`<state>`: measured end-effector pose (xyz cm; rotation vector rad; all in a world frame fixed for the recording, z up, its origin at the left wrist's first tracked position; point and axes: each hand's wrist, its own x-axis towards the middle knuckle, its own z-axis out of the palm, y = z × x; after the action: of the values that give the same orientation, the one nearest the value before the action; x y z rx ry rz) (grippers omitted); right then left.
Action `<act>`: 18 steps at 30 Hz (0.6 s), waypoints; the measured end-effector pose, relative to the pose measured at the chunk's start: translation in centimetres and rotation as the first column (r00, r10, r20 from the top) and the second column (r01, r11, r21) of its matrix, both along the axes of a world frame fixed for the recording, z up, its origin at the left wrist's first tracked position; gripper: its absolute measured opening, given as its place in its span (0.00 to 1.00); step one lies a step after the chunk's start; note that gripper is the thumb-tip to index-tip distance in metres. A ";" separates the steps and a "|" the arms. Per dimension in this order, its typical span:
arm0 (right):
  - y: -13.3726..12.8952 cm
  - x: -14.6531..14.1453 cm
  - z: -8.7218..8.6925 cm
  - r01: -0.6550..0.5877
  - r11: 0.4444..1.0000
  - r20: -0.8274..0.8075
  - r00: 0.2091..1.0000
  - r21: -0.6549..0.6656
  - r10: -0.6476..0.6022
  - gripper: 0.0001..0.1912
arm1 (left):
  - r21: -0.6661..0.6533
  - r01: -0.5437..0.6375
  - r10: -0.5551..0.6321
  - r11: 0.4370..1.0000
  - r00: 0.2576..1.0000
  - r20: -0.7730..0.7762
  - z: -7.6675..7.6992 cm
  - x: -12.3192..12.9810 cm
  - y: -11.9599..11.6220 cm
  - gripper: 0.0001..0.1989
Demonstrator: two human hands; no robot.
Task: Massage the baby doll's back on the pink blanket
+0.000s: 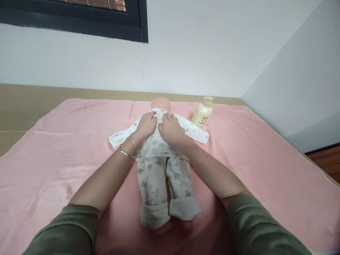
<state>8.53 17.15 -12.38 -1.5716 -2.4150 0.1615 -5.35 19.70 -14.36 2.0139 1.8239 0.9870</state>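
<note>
A doll (160,103) lies on its back on a pink cloth, its head toward the wall. It wears a white printed top (156,148) with the sleeves spread to both sides, and white printed trousers (152,180) with turned-up cuffs. My left hand (146,124), a bracelet at its wrist, is on the upper chest of the top, its fingers curled in at the collar; what they grip is hidden. My right hand (171,130) lies flat on the chest beside it, fingers spread. The doll's feet show dimly below the cuffs.
A pale yellow pump bottle (202,114) stands tilted in view beyond the right sleeve. The pink cloth (265,170) covers most of a wooden surface (23,102). A white wall and a dark window frame (135,21) are behind; brown wood shows at the far right.
</note>
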 end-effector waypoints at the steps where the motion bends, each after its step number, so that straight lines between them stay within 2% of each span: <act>1: 0.6 0.3 0.0 -0.010 1.000 -0.031 0.999 -0.013 0.010 0.32 | -0.004 -0.002 0.001 1.000 0.998 -0.057 0.1 0.3 -0.2 0.20; 5: 4.2 2.5 -0.5 0.015 0.997 -0.186 0.982 -0.079 -0.029 0.30 | 0.054 -0.046 0.060 0.997 0.957 -0.283 0.2 2.6 -1.8 0.20; 9: 6.4 4.1 -0.8 -0.028 0.988 -0.266 0.964 -0.150 -0.013 0.30 | 0.150 -0.042 0.089 0.988 0.943 -0.320 -0.2 4.4 -3.3 0.18; 13: 5.4 3.4 -0.6 -0.018 0.998 -0.155 0.988 -0.068 0.007 0.30 | 0.149 -0.057 0.095 0.987 0.961 -0.258 -0.2 3.8 -2.7 0.16; 16: 3.1 1.8 -0.6 0.002 1.000 -0.071 0.997 0.009 -0.002 0.29 | 0.079 -0.050 0.062 0.996 0.984 -0.165 -0.1 2.3 -1.3 0.15; 18: 1.6 0.8 -0.8 -0.026 0.998 -0.056 0.998 0.063 0.030 0.29 | 0.052 -0.027 0.032 0.998 0.996 -0.088 -0.3 1.4 -0.5 0.15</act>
<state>9.32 18.71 -13.19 -1.4865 -2.3759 0.1339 -3.97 19.19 -14.68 2.0979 1.8976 0.9761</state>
